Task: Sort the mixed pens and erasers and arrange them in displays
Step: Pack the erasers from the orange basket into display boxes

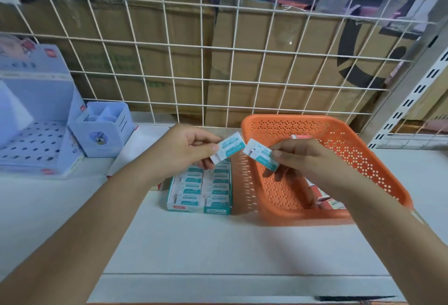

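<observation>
The left hand (189, 147), pinching an eraser (229, 147), hovers over the eraser box (201, 193), nearer than the right hand (299, 156) pinching a second eraser (260, 155).

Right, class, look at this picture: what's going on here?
A person is sorting erasers on a white shelf. The left hand pinches a teal-and-white eraser above the eraser display box, which is nearly filled with rows of matching erasers. The right hand pinches a second eraser over the orange basket, where a few other items lie, partly hidden by the arm. A blue pen stand stands to the left.
</observation>
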